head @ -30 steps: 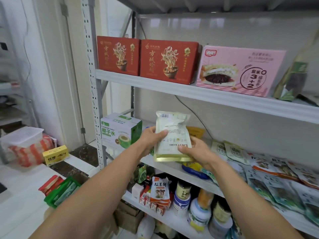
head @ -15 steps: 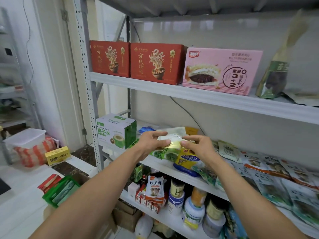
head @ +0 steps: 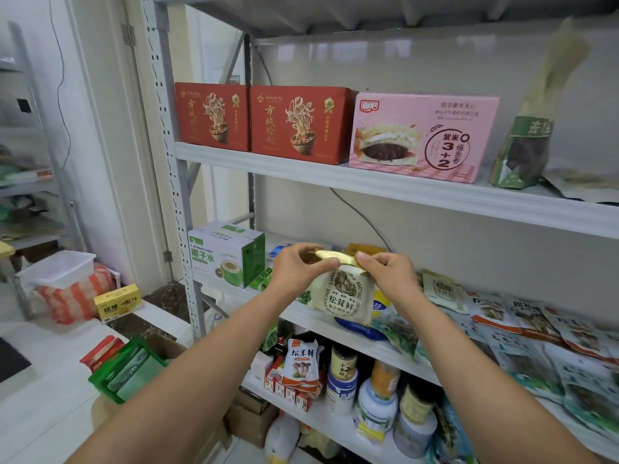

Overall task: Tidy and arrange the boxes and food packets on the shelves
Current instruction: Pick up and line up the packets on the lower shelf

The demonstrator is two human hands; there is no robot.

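Observation:
A cream food packet (head: 345,296) with a mushroom picture and a gold top edge hangs over the middle shelf (head: 301,316). My left hand (head: 298,266) pinches its top left corner and my right hand (head: 385,272) pinches its top right corner. Its printed front faces me. Beneath it lie a blue and yellow packet (head: 361,326) and green packets. A green and white coconut water box (head: 224,256) stands to the left on the same shelf. Several flat packets (head: 522,316) are spread out to the right.
On the upper shelf (head: 368,182) stand two red boxes (head: 301,125), a pink box (head: 422,135) and a leaning green bag (head: 526,149). Jars and a mushroom pouch (head: 301,366) fill the lower shelf. A green crate (head: 127,370) and a yellow box (head: 117,301) sit at left.
The packet was held upright with its back to me, was tipped flat, and now hangs front side toward me from its gold edge. Both hands shifted to that top edge.

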